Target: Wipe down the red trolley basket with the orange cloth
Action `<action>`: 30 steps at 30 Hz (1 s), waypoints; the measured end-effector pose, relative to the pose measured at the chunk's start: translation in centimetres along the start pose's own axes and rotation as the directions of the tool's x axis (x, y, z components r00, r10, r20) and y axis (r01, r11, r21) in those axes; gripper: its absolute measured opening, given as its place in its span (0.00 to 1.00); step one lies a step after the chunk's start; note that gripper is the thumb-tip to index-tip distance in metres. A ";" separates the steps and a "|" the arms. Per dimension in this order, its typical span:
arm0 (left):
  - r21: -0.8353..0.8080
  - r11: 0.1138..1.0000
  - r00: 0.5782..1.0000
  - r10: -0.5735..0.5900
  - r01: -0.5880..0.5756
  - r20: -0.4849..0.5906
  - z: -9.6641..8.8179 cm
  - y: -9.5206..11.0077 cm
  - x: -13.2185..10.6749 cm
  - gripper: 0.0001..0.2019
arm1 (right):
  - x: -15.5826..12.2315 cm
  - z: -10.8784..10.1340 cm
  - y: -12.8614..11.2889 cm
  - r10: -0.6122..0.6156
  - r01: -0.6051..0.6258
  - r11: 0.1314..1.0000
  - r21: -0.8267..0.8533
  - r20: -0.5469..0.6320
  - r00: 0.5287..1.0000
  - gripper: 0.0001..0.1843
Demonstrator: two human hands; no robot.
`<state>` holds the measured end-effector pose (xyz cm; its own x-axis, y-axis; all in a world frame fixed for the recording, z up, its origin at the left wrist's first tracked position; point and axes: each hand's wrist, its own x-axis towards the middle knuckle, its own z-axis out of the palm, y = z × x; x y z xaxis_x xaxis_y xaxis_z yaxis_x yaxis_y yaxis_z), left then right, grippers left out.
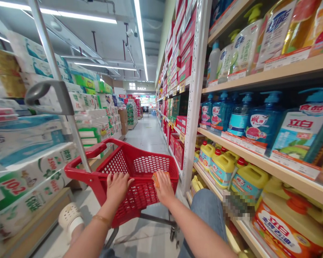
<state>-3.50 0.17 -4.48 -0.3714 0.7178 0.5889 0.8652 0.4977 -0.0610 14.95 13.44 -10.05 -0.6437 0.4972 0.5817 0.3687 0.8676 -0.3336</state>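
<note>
A red plastic shopping cart (pixel 142 195) with mesh sides stands in front of me in the aisle. My left hand (pixel 117 186) lies at its near rim, fingers spread and thumb pointing right; they look stretched rather than wrapped. A small orange packet (pixel 156 180) sits under the fingers of my right hand (pixel 164 190), over the cart's rim towards its right side. Most of that packet is hidden by the hand, so its kind does not show. The part of the basket I can see inside is bare red mesh.
Shelves on the right hold blue pump bottles (pixel 262 118), yellow jugs (pixel 247 181) and a large orange-labelled bottle (pixel 290 225). Toilet paper packs (pixel 37 179) are stacked at left. A metal pole with a grey handle (pixel 50 96) rises by the cart. A person's beige clog (pixel 70 215) shows lower left.
</note>
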 end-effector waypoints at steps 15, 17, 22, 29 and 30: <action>-0.019 0.999 0.992 -0.046 0.044 -0.116 -3.7 0.1 -0.5 0.15 | 2.9 1.3 0.5 0.191 -0.192 0.977 0.094 0.024 0.981 0.31; 0.039 0.999 0.996 -0.034 0.038 -0.082 -3.8 0.1 -0.6 0.17 | 3.5 1.2 -0.5 0.208 -0.214 0.968 0.131 0.056 0.976 0.30; -0.030 0.999 0.998 0.033 -0.034 -0.053 -4.4 1.6 -0.6 0.15 | 3.9 1.3 -4.0 -0.053 0.027 0.959 0.281 0.085 0.995 0.29; -0.196 0.966 0.842 -0.244 0.168 -0.482 -8.4 -4.2 -1.2 0.25 | 5.0 0.1 -2.3 0.174 -0.192 0.952 0.238 0.098 0.980 0.27; -0.148 0.972 0.866 -0.231 0.183 -0.444 -8.8 -5.3 -1.2 0.26 | 5.0 0.1 -2.6 0.178 -0.198 0.951 0.240 0.102 0.979 0.27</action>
<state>-4.65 -7.59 2.24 -0.3718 0.2905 0.8817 0.8225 0.5434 0.1678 10.69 13.63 -6.32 -0.6329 0.6409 0.4344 0.3170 0.7264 -0.6098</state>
